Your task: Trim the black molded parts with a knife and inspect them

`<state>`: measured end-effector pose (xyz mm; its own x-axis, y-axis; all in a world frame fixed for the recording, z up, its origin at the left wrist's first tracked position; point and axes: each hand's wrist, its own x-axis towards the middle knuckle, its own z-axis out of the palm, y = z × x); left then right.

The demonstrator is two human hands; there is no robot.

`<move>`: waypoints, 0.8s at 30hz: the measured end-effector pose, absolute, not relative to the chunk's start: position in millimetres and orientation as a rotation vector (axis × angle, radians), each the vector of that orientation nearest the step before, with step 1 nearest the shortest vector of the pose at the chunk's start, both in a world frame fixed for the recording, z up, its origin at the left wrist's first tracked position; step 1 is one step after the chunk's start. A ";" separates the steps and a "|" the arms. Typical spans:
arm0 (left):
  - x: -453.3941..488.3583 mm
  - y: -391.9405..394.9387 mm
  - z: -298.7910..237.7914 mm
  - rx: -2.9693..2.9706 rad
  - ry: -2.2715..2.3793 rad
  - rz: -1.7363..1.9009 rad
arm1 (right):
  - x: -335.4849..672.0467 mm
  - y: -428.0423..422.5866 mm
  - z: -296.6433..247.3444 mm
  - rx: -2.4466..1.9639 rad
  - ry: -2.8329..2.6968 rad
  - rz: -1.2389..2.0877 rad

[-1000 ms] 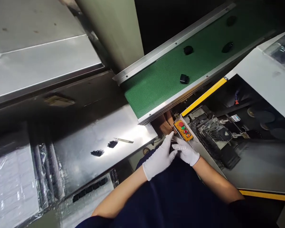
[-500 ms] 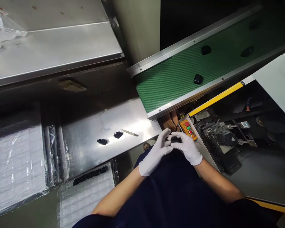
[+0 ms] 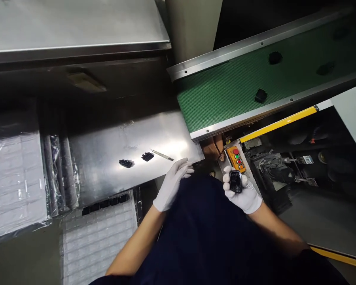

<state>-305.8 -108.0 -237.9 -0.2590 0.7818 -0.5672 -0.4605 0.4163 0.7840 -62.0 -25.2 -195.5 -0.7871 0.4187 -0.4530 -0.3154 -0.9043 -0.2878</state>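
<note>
My right hand (image 3: 245,194), in a white glove, grips a black plastic housing (image 3: 235,181) between thumb and fingers, with its hollow side facing up. My left hand (image 3: 174,183), also gloved, is at the front edge of the steel table (image 3: 103,182). Its fingers are partly spread, and nothing shows in them. Just beyond its fingertips a slim craft knife (image 3: 163,154) lies on the table. Beside the knife are two small black parts, a flat one (image 3: 147,156) and a shinier one (image 3: 126,163).
Several black pieces lie on the green conveyor belt (image 3: 213,103). Clear plastic trays (image 3: 14,178) are stacked at left; a lower tray (image 3: 101,237) holds a row of black parts. An orange button box (image 3: 236,158) and dark machinery (image 3: 273,170) stand at right.
My hands have come apart. The right one has moved right with the black housing, turning its hollow side into view; the left one has moved left toward the knife. The camera view has shifted.
</note>
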 end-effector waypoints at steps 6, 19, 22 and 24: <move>-304.1 -113.2 -249.1 0.280 1.377 1.173 | -63.9 -31.7 -209.7 -0.814 -0.195 2.631; -290.4 -93.3 -256.6 0.396 1.423 1.026 | -28.4 -14.1 -213.2 -1.055 -0.782 2.439; -285.1 -90.3 -251.3 0.455 1.426 0.974 | 7.0 22.9 -201.6 -1.416 -1.550 1.993; -282.3 -89.5 -250.8 0.483 1.437 0.949 | 50.9 60.6 -187.6 -1.832 -2.110 1.279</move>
<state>-282.3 -89.5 -250.8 -0.1274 0.7819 -0.6103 -0.2547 0.5688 0.7820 50.9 60.6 -187.6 -0.2880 0.8461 -0.4484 0.7892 -0.0555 -0.6117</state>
